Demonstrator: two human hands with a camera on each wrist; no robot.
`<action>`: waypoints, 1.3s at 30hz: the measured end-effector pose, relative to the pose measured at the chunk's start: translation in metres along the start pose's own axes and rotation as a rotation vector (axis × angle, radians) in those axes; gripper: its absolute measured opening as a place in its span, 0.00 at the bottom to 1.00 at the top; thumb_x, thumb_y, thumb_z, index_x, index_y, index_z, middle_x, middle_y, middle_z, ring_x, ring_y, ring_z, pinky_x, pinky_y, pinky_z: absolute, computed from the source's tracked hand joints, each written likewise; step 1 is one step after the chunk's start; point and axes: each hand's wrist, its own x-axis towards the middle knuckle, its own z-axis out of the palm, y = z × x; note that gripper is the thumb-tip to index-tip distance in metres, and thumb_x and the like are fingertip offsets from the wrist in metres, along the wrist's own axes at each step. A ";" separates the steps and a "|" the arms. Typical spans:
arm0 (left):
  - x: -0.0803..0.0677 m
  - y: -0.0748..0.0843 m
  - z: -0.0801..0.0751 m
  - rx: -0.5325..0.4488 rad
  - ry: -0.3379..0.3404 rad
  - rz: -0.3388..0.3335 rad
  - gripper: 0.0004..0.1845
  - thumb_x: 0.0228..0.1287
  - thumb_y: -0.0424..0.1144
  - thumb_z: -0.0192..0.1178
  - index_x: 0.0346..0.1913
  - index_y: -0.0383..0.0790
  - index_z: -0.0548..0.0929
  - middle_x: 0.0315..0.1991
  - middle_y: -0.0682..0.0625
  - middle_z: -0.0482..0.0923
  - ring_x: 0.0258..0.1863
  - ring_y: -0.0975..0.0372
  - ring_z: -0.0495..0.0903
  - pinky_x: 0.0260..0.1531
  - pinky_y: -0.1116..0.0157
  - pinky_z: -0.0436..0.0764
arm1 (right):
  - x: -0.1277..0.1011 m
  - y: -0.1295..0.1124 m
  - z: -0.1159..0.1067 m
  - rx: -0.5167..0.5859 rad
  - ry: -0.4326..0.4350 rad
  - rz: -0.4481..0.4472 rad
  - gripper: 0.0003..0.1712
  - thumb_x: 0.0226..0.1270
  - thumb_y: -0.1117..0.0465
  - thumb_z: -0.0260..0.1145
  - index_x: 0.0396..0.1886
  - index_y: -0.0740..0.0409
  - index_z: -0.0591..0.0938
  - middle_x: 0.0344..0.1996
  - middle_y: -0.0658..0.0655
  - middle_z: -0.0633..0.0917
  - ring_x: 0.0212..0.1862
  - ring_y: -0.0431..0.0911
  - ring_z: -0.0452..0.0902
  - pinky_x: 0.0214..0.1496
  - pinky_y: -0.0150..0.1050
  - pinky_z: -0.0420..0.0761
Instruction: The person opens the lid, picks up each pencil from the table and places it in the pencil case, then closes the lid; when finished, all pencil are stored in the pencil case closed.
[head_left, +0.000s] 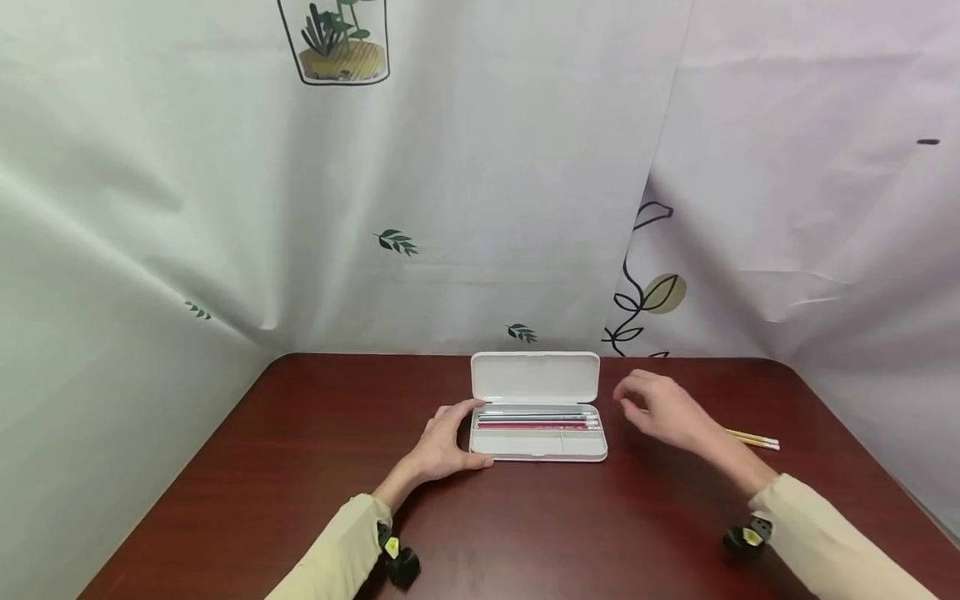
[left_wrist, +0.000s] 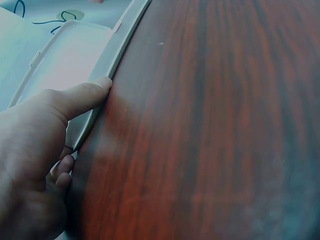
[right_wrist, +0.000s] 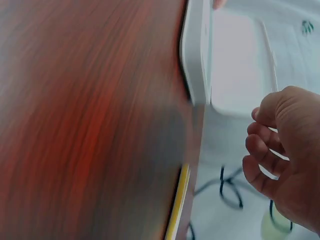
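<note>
Nearest the camera, two beige sleeves (head_left: 337,550) are seen over the dark red table (head_left: 300,467). The left hand (head_left: 442,446) is set against the left end of the white pencil case (head_left: 537,446); in the left wrist view the thumb (left_wrist: 82,95) is pressed on the tray's front edge and the other fingers are curled round its end, so the case is gripped and steadied. The case sits directly right of that hand, lid (head_left: 535,377) swung up and leaning back, with several pencils (head_left: 536,421) laid lengthwise in the tray, a red one among them. The right hand (head_left: 663,410) is held just off the case's right end, above the table, fingers loosely curled, nothing grasped; no contact with the case is shown in the right wrist view. Behind and to the outside of that hand, two yellow pencils (head_left: 753,438) are lying on the table, partly hidden by the wrist. Judged step: loading the case, with the right hand free between items. The next move is judged to call for either a reach back to the yellow pencils, or a push on the lid while the tray is held. Farthest back, a pale curtain (head_left: 480,183) with leaf prints is hung.
</note>
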 end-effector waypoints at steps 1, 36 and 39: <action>0.000 0.000 0.000 0.000 -0.001 0.001 0.46 0.36 0.55 0.72 0.63 0.48 0.66 0.56 0.51 0.68 0.55 0.55 0.61 0.49 0.51 0.60 | -0.006 0.004 -0.004 -0.006 0.002 0.013 0.09 0.46 0.69 0.66 0.28 0.53 0.80 0.27 0.44 0.76 0.28 0.39 0.71 0.30 0.37 0.72; 0.000 0.001 -0.002 0.004 -0.005 -0.002 0.47 0.36 0.56 0.72 0.63 0.48 0.65 0.56 0.51 0.68 0.55 0.55 0.60 0.49 0.50 0.60 | -0.115 0.068 -0.060 -0.206 -0.013 0.167 0.17 0.32 0.72 0.69 0.24 0.50 0.78 0.24 0.45 0.72 0.25 0.37 0.65 0.24 0.36 0.67; 0.001 0.000 -0.001 0.011 -0.010 -0.012 0.47 0.36 0.56 0.72 0.63 0.49 0.65 0.56 0.51 0.68 0.56 0.56 0.60 0.50 0.51 0.60 | -0.116 0.068 -0.061 -0.211 -0.040 0.182 0.16 0.33 0.71 0.70 0.24 0.50 0.78 0.24 0.44 0.72 0.24 0.36 0.64 0.23 0.36 0.66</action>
